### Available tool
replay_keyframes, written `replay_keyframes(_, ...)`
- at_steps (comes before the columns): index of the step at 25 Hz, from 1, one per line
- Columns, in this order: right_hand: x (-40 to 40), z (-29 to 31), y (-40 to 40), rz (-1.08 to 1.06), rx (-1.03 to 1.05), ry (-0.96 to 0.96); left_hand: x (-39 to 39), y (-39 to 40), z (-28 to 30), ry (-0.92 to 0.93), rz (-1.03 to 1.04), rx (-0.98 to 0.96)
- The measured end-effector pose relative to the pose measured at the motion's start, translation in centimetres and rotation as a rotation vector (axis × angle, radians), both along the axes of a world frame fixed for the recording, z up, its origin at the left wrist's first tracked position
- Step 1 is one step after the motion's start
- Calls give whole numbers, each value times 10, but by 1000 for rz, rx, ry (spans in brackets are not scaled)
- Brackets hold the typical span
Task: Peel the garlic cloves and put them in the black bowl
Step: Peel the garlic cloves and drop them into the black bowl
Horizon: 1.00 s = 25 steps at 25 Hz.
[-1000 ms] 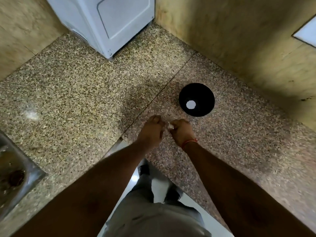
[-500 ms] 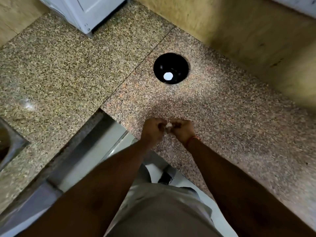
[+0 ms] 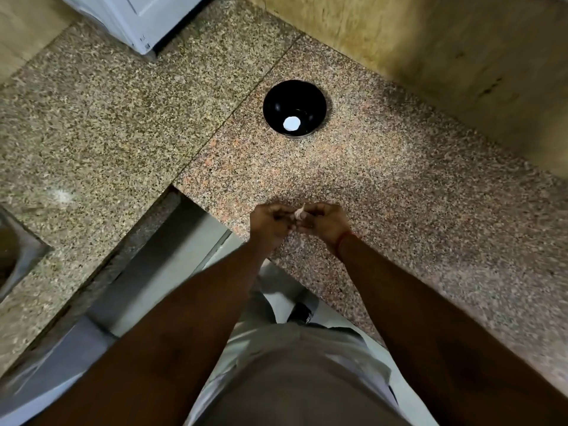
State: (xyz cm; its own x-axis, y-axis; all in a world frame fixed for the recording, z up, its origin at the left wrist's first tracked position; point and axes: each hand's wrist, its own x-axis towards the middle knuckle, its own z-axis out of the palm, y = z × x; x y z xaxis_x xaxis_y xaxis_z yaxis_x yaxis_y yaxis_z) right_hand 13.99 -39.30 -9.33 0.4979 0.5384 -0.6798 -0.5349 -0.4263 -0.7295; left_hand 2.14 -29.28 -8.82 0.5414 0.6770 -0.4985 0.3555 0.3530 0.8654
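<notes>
Two hands, the left hand (image 3: 270, 222) and the right hand (image 3: 327, 222), are being pinched together around one garlic clove (image 3: 299, 214) above the tabletop (image 3: 399, 186), while the black bowl (image 3: 294, 107) is lying straight ahead, well apart.

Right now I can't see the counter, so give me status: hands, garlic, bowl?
Left hand and right hand both pinching one garlic clove, skin partly lifted. Black bowl beyond on the granite counter. Nothing between hands and bowl.
</notes>
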Motion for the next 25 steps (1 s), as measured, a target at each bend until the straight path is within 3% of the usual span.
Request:
replay_keyframes(10,9,3,2,76,-53,-205,21,1,9,135,173,-131)
replay_keyframes(12,10,4,3,59,-55,-189,22,2,10,163,101,-25)
replay_keyframes(17,12,9,4,55,-79,-191,16,4,3,213,-171,493)
replay_keyframes(25,10,12,3,-6,-84,-175,20,-2,12,194,-301,718)
